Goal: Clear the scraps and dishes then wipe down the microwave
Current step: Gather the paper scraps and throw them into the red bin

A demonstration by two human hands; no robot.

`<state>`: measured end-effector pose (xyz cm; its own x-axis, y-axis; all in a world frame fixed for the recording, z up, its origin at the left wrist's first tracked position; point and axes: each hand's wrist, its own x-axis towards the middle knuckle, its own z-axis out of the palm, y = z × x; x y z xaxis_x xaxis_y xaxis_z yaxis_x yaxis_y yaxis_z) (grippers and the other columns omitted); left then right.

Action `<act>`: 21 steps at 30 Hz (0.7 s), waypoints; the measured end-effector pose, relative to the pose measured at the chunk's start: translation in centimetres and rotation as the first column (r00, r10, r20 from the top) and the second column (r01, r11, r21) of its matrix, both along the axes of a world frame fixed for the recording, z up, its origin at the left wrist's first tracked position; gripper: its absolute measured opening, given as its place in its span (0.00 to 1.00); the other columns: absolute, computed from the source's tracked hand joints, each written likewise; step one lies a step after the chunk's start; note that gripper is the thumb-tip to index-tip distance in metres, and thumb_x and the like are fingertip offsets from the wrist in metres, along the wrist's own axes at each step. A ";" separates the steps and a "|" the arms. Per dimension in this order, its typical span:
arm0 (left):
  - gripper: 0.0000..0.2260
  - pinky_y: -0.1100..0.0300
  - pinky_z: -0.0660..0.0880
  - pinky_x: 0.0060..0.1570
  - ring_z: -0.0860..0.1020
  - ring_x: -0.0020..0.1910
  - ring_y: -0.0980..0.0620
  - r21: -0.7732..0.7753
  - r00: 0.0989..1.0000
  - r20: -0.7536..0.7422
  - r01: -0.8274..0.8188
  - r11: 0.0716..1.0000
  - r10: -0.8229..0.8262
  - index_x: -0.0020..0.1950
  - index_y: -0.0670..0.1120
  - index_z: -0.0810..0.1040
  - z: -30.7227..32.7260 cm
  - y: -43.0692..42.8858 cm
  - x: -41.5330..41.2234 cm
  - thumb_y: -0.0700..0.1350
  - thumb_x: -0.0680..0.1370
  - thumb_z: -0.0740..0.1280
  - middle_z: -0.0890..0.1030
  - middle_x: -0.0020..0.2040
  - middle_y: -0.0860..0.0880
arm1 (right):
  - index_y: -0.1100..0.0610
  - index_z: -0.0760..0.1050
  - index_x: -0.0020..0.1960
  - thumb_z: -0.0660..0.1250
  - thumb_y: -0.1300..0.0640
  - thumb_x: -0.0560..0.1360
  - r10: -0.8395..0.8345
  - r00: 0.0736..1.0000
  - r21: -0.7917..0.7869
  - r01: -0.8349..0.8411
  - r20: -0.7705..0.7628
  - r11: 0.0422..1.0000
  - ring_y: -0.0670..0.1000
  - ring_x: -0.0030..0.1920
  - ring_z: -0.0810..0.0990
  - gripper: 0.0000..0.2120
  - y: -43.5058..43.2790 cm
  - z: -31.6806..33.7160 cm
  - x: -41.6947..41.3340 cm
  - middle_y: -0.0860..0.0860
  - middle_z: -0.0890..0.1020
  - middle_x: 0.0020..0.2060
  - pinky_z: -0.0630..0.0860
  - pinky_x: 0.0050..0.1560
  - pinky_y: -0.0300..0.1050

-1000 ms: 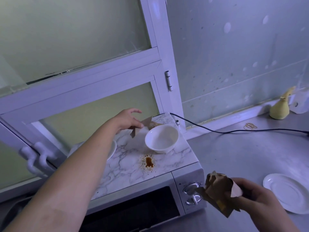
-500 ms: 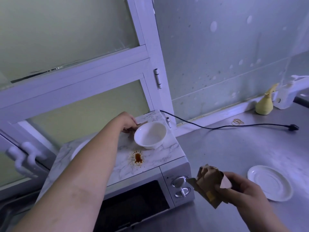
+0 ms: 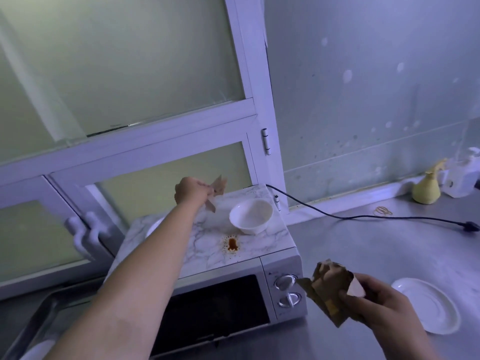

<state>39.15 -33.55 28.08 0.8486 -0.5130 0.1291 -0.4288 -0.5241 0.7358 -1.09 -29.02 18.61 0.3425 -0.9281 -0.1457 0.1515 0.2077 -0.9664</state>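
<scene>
Left hand (image 3: 191, 189) has lifted brown scrap (image 3: 218, 187) — above microwave (image 3: 207, 245).

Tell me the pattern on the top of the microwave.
White marble with grey veining on the microwave top, marred by a brown stain; the head view shows it.

The left hand (image 3: 191, 189) is now off the microwave (image 3: 207, 245) top and raised above its back edge — a second ago it was reaching down behind the bowl (image 3: 250, 216). The brown scrap (image 3: 217, 189) that lay there is now pinched in its fingers, clear of the marble surface.
</scene>
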 end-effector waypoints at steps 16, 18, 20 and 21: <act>0.13 0.60 0.76 0.35 0.79 0.34 0.53 -0.375 0.931 -0.297 0.090 0.922 -0.212 0.44 0.45 0.78 -6.2 22.0 -20.1 0.34 0.67 0.79 0.80 0.33 0.48 | 0.66 0.82 0.51 0.68 0.68 0.67 0.396 0.826 0.153 -0.486 0.400 0.860 0.57 0.45 0.82 0.13 7.2 -0.1 2.1 0.65 0.84 0.49 0.81 0.47 0.46; 0.13 0.58 0.73 0.34 0.76 0.34 0.54 -0.352 0.948 -0.242 0.111 0.929 -0.205 0.43 0.47 0.77 -7.6 23.8 -21.7 0.34 0.68 0.78 0.79 0.33 0.47 | 0.68 0.81 0.51 0.69 0.67 0.66 0.418 0.814 0.181 -0.518 0.403 0.836 0.57 0.46 0.82 0.14 8.8 -0.3 2.5 0.64 0.84 0.49 0.80 0.50 0.48; 0.10 0.55 0.71 0.37 0.74 0.35 0.53 -0.306 0.961 -0.170 0.160 0.938 -0.220 0.40 0.47 0.76 -8.5 25.5 -22.9 0.35 0.68 0.75 0.78 0.35 0.43 | 0.69 0.78 0.52 0.70 0.65 0.65 0.427 0.816 0.207 -0.530 0.390 0.823 0.55 0.44 0.82 0.16 10.4 -0.4 2.7 0.63 0.84 0.47 0.80 0.48 0.47; 0.08 0.52 0.72 0.38 0.74 0.36 0.52 -0.294 0.956 -0.160 0.192 0.936 -0.246 0.40 0.45 0.76 -8.8 26.4 -23.5 0.37 0.67 0.73 0.79 0.37 0.41 | 0.69 0.78 0.52 0.70 0.65 0.65 0.420 0.823 0.220 -0.523 0.383 0.824 0.54 0.42 0.82 0.17 11.2 -0.5 2.6 0.62 0.84 0.46 0.81 0.46 0.45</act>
